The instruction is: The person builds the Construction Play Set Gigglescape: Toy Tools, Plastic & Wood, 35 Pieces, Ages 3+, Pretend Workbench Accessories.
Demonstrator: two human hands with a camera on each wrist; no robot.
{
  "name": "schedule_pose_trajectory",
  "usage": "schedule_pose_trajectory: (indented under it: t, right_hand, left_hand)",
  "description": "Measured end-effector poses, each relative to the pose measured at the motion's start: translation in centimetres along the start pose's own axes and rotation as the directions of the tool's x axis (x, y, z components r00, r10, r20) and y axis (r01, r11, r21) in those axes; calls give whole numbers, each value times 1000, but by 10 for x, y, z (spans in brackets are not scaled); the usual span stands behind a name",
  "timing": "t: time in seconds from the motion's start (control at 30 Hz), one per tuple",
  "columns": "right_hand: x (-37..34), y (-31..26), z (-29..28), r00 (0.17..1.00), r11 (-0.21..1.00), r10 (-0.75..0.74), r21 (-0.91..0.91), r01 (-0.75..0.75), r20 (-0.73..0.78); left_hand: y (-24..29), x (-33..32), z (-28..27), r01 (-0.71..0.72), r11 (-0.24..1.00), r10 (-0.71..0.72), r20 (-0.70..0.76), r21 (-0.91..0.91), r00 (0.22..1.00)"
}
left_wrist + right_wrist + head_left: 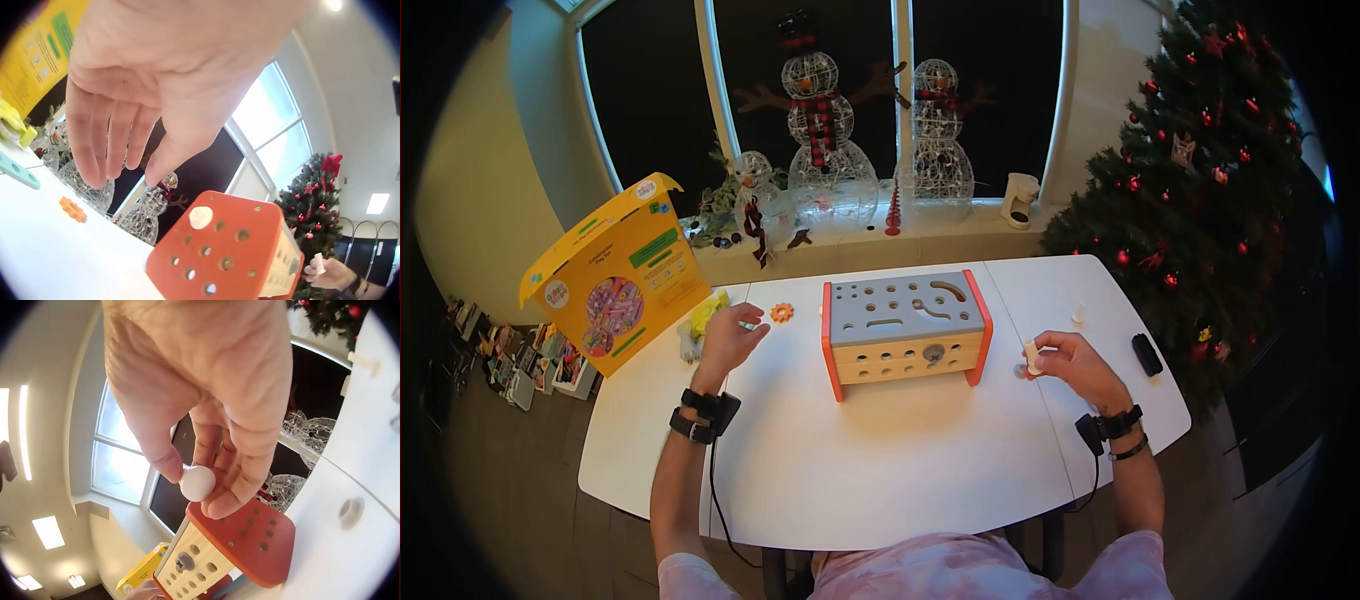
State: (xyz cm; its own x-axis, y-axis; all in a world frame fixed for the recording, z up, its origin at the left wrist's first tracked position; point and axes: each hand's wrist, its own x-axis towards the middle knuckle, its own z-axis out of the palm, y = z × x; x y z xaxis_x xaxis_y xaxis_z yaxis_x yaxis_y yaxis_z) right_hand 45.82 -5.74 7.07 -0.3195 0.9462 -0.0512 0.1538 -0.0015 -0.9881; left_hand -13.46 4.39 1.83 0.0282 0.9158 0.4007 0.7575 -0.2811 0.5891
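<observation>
My right hand [1080, 368] pinches a whitish peg [198, 483] with a rounded head between thumb and fingers, over the table to the right of a toy workbench [905, 328]. The workbench has a grey slotted top, red-orange ends and holed wooden sides. A grey cross-slotted screw [934, 353] sits in its front, and a white round head [200, 217] shows on its left end. My left hand [730, 340] hovers with relaxed fingers and nothing in them. Close by lie a teal holed strip [19, 170], yellow pieces [708, 312] and an orange gear [782, 313].
A yellow box [620, 275] stands at the table's left. Beyond the right hand are another whitish peg [1078, 314] and a black oblong item [1146, 355]. A pale round piece [351, 512] lies under that hand. A Christmas tree [1190, 170] rises behind the right side.
</observation>
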Motion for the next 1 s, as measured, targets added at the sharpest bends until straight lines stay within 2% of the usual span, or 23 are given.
schedule_pose_trajectory:
  t: [0.07,0.13,0.17,0.23,0.27,0.33,0.37,0.43,0.47,0.5,0.53,0.6,0.67,0.7,0.73,0.8,0.93,1.0]
  right_hand:
    - [1,7,3,1000,1000,-10,0,10,24]
    - [-2,4,8,999,998,30,-51,-28,38]
    - [-3,0,12,999,998,30,-52,-28,37]
    - [-8,-6,20,998,1000,-11,11,11,68]
    - [-8,-5,21,998,1000,-8,8,7,66]
    - [-7,-2,24,996,1000,-1,6,1,87]
    - [-6,-2,25,997,1000,2,5,-2,83]
    - [-7,-1,29,993,1000,4,-19,-2,115]
    - [-9,-4,34,994,1000,7,-19,-5,105]
    - [-11,-10,40,995,1000,8,24,-11,103]
    - [-13,-14,43,995,998,8,67,-14,98]
    - [-14,-12,43,996,996,7,90,-15,93]
    - [-13,-9,42,996,993,4,119,-16,95]
    - [-13,-8,43,996,990,4,139,-17,91]
    - [-13,-6,43,996,987,4,158,-18,91]
    - [-12,2,41,996,984,1,175,-17,87]
    - [-11,5,43,997,973,17,228,-35,82]
    - [-12,4,45,997,972,13,233,-32,81]
  left_hand:
    - [-14,10,12,-13,998,14,-12,66,1000]
    - [-20,21,23,-11,978,5,31,207,1000]
    - [-21,26,28,-12,978,6,30,206,1000]
    - [-23,33,40,-40,958,13,93,285,996]
    - [-27,36,47,-39,959,13,95,281,995]
    - [-29,43,57,-59,920,18,110,387,994]
    - [-28,46,61,-62,922,19,113,383,993]
    - [-24,51,71,19,891,-112,180,454,977]
    - [-38,51,78,10,893,-105,187,450,977]
    - [-58,50,85,13,935,-75,162,355,984]
    - [-53,51,87,10,967,-46,135,256,990]
    - [-43,55,84,-27,953,-33,192,302,981]
    - [-54,59,82,-26,890,-73,199,455,977]
    - [-63,58,84,-30,911,-26,129,412,991]
    - [-55,54,79,-36,910,-21,134,412,991]
    - [-31,39,57,-30,961,18,45,274,999]
    - [-29,31,39,-52,983,37,87,178,996]
    - [-19,24,27,141,978,-118,152,-153,981]
